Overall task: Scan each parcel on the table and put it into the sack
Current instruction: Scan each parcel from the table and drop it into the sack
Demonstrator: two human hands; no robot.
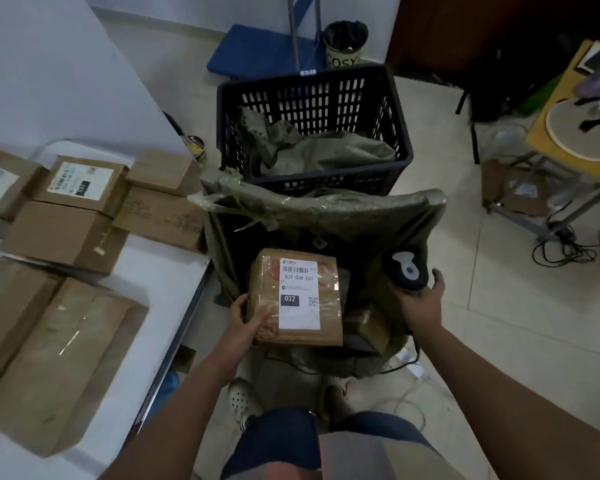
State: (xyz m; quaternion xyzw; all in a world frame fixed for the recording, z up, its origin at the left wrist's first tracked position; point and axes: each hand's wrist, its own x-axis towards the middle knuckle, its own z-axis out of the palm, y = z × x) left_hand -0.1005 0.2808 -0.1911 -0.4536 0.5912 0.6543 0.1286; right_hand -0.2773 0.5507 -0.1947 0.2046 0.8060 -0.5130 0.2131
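Parcel [297, 297], a taped brown carton with its white shipping label facing up, is hanging over the open mouth of the sack [326, 216], which is standing on the floor just right of the table [174, 292]. The left hand [248, 322] is gripping the carton at its near-left corner, thumb lying on the top face and fingers curling under the side. The right hand [421, 303] is wrapping around the handle of the barcode scanner [406, 270], whose head is sitting just right of the parcel, apart from it and level with the label's far end. Whether the label has been read cannot be told; judging by the carton's position above the sack, the step in hand is either the scan or the drop that follows. The next move is calling for a confirmed read of the barcode, then a release of the left-hand grip so the carton falls inside, where another small box [369, 327] is already lying. More parcels [63, 237] are waiting on the table to the left. A black crate [312, 129] is standing beyond the sack.
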